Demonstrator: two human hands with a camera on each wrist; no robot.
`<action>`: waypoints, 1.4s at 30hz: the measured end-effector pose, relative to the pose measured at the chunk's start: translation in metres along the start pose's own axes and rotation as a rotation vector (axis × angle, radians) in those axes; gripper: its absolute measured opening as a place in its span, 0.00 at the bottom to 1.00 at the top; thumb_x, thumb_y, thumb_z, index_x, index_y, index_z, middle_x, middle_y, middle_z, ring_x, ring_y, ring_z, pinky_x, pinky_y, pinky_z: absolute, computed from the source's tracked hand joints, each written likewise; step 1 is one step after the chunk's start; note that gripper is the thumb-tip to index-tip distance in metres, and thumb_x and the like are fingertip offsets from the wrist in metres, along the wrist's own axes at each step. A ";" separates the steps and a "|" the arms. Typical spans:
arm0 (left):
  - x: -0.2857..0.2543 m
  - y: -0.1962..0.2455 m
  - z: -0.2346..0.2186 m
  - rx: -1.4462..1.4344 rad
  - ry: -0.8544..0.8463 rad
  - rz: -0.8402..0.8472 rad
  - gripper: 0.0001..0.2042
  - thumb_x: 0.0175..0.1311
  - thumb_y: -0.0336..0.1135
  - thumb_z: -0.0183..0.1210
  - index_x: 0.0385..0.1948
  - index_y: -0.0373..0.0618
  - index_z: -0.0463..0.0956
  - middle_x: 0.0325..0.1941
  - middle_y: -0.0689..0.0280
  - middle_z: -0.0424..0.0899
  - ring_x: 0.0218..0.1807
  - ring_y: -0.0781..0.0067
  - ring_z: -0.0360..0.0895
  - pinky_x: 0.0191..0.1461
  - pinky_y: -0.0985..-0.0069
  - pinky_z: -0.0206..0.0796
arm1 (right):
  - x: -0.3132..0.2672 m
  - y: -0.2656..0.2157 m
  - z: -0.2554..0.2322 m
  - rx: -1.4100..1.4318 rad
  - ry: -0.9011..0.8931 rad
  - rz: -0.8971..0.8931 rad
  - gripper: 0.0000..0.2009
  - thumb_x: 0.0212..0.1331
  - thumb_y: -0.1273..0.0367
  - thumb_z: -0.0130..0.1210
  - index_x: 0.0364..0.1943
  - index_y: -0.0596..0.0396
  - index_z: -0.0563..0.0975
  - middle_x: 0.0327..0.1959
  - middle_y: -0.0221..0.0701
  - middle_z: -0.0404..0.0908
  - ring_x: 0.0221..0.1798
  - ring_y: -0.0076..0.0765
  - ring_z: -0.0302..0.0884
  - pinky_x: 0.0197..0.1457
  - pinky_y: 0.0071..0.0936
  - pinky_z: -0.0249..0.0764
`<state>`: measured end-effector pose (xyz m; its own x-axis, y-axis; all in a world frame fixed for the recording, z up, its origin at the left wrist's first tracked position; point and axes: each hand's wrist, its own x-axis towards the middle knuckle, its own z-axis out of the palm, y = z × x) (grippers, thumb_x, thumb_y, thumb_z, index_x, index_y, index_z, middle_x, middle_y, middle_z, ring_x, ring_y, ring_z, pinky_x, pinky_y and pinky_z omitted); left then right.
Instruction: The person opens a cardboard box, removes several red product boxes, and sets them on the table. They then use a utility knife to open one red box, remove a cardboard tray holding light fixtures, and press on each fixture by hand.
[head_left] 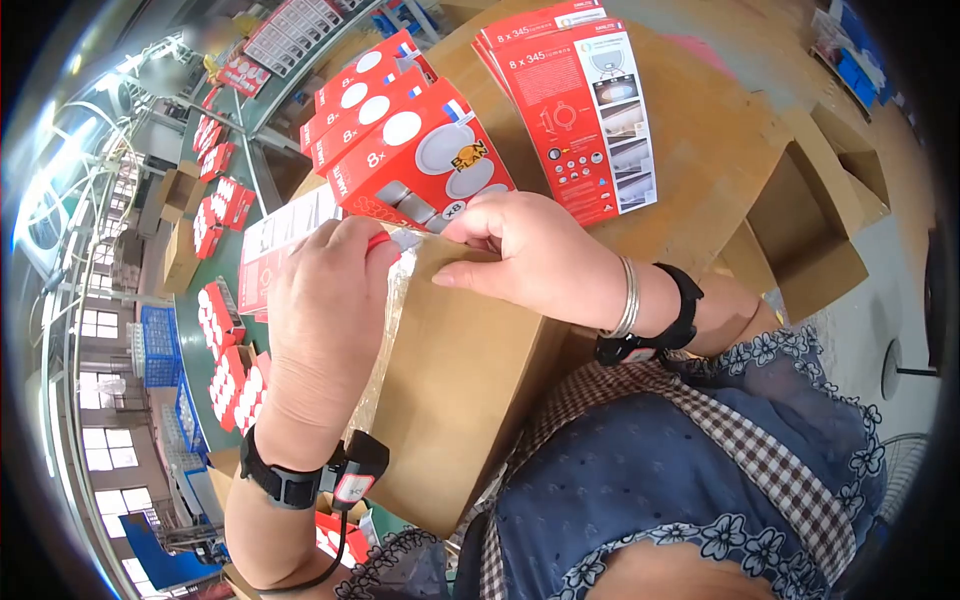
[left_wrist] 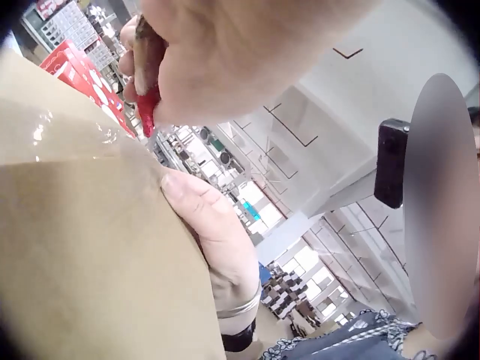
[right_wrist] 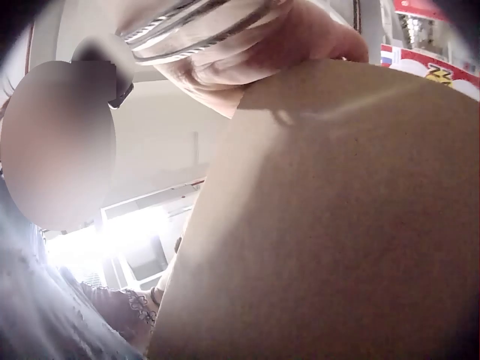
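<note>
A brown cardboard box (head_left: 455, 370) stands tilted against the person's front, with shiny clear tape (left_wrist: 67, 142) along its edge. The left hand (head_left: 330, 310) is at the box's far left corner, its fingers curled round a slim red tool (left_wrist: 148, 109). Most of that tool is hidden by the hand, so I cannot tell its exact kind; its tip points down at the taped edge. The right hand (head_left: 545, 250) pinches the box's far edge, thumb on the near panel and fingers curled over the far side. In the left wrist view its thumb presses beside the tape.
Red printed cartons (head_left: 400, 150) stand in a row just beyond the box. More red cartons (head_left: 580, 120) lean together at the back of the brown table (head_left: 700, 130). Open cardboard boxes (head_left: 800, 220) stand at the right. On the left runs a green bench (head_left: 190, 330) with several red packs.
</note>
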<state>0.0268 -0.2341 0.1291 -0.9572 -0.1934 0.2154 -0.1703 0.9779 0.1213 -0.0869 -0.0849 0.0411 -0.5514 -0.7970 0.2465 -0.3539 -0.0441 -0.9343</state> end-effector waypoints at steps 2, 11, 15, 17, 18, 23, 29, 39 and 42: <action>0.002 0.004 -0.001 0.076 0.010 0.033 0.06 0.65 0.31 0.57 0.32 0.37 0.76 0.32 0.52 0.80 0.37 0.46 0.77 0.40 0.55 0.68 | 0.000 0.000 -0.002 -0.026 -0.002 -0.005 0.13 0.53 0.63 0.67 0.36 0.59 0.83 0.30 0.42 0.84 0.35 0.46 0.83 0.40 0.37 0.76; 0.020 0.024 -0.011 0.417 -0.081 0.201 0.05 0.61 0.31 0.60 0.27 0.42 0.76 0.28 0.60 0.79 0.36 0.57 0.80 0.39 0.62 0.70 | -0.002 0.010 -0.001 0.015 0.059 -0.066 0.12 0.51 0.63 0.67 0.32 0.59 0.83 0.30 0.40 0.82 0.37 0.47 0.81 0.41 0.41 0.74; 0.026 0.024 -0.016 0.459 -0.105 0.255 0.04 0.60 0.31 0.60 0.27 0.43 0.77 0.27 0.62 0.78 0.36 0.60 0.80 0.38 0.63 0.71 | -0.004 0.012 -0.002 0.041 0.078 -0.107 0.12 0.52 0.63 0.66 0.31 0.58 0.83 0.30 0.39 0.82 0.38 0.46 0.81 0.42 0.41 0.74; 0.030 0.025 -0.021 0.464 -0.172 0.312 0.03 0.59 0.31 0.60 0.29 0.44 0.77 0.27 0.62 0.78 0.35 0.59 0.80 0.38 0.63 0.71 | -0.005 0.014 0.000 0.083 0.088 -0.106 0.12 0.53 0.63 0.65 0.30 0.58 0.83 0.30 0.39 0.82 0.38 0.46 0.81 0.42 0.41 0.74; 0.032 0.026 -0.023 0.466 -0.173 0.310 0.03 0.59 0.31 0.60 0.29 0.44 0.77 0.27 0.62 0.78 0.35 0.59 0.80 0.38 0.63 0.71 | -0.004 0.014 0.000 0.100 0.093 -0.096 0.11 0.54 0.62 0.65 0.30 0.58 0.83 0.30 0.38 0.82 0.37 0.46 0.81 0.42 0.41 0.74; 0.045 0.021 -0.024 0.376 -0.286 0.298 0.06 0.62 0.33 0.60 0.31 0.41 0.79 0.31 0.58 0.79 0.37 0.51 0.79 0.41 0.60 0.70 | -0.005 0.017 0.002 0.130 0.109 -0.104 0.11 0.55 0.62 0.63 0.29 0.57 0.82 0.29 0.37 0.81 0.37 0.46 0.81 0.40 0.41 0.73; 0.031 0.020 -0.023 0.275 -0.160 0.144 0.06 0.63 0.32 0.58 0.36 0.42 0.81 0.34 0.57 0.81 0.39 0.51 0.79 0.44 0.59 0.71 | -0.002 0.014 0.001 0.143 0.038 -0.008 0.11 0.56 0.63 0.63 0.29 0.59 0.81 0.27 0.37 0.80 0.34 0.45 0.80 0.39 0.39 0.73; 0.030 0.020 -0.017 0.343 -0.160 0.111 0.07 0.64 0.33 0.58 0.36 0.41 0.80 0.34 0.56 0.80 0.39 0.50 0.79 0.43 0.59 0.71 | -0.004 0.014 -0.001 0.160 0.073 -0.063 0.10 0.55 0.65 0.63 0.29 0.61 0.81 0.27 0.40 0.79 0.33 0.46 0.79 0.37 0.39 0.72; 0.032 0.021 -0.017 0.321 -0.202 0.105 0.07 0.64 0.33 0.58 0.36 0.41 0.80 0.34 0.56 0.80 0.38 0.50 0.79 0.43 0.59 0.70 | -0.003 0.014 0.001 0.194 0.087 -0.071 0.10 0.55 0.66 0.63 0.29 0.61 0.81 0.26 0.39 0.79 0.33 0.45 0.79 0.36 0.39 0.72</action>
<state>-0.0039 -0.2215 0.1547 -0.9946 -0.1029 0.0111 -0.1029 0.9729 -0.2071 -0.0897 -0.0836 0.0271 -0.5964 -0.7331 0.3269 -0.2465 -0.2203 -0.9438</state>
